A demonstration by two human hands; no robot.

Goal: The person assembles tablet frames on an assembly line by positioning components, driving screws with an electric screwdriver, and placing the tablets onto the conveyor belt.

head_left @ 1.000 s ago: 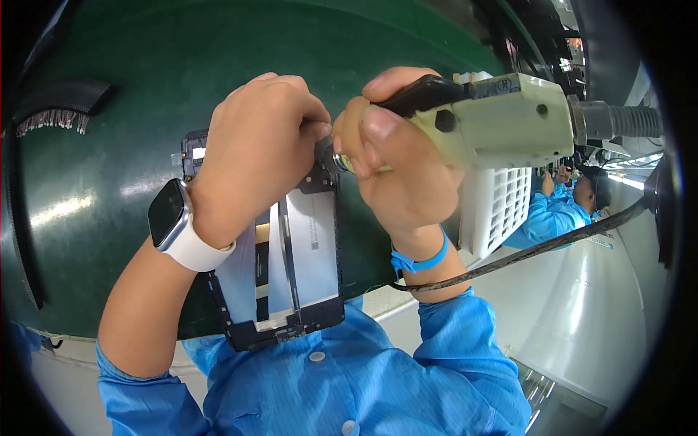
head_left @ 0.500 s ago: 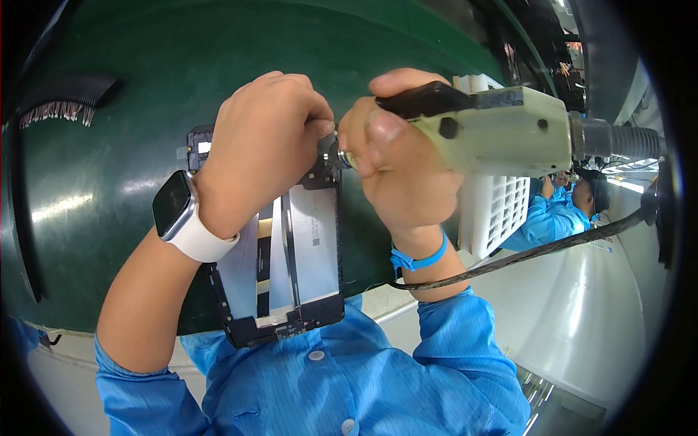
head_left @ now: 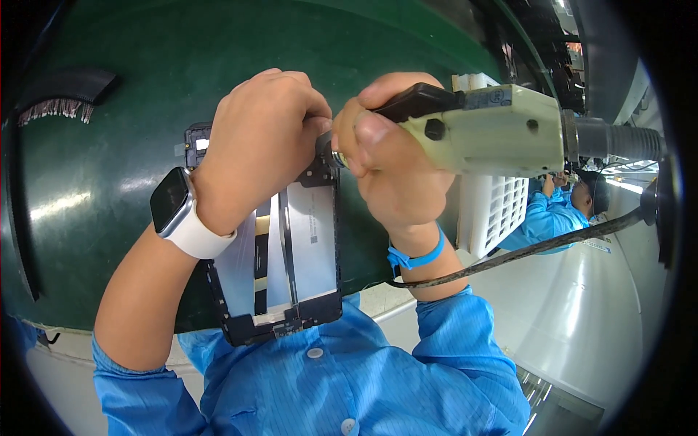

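Note:
My right hand is wrapped round a pale electric screwdriver with a black lever. Its tip points left toward the top part of an opened tablet-like device. That device has a black frame and silvery panels inside, and it lies in front of me at the table edge. Over its upper end is my left hand, fingers curled and pinched close to the screwdriver's tip. Whatever the left fingers hold, if anything, is hidden. The spot where the tip meets the device is partly covered by both hands.
A green work mat covers the table. White slotted trays stand at the right, with a person in blue beyond. A dark cable runs from my right wrist strap. A black strip with bristle-like ends lies far left.
My right hand and the screwdriver have shifted slightly left. The device and my left hand have moved a touch left too; the grips look the same.

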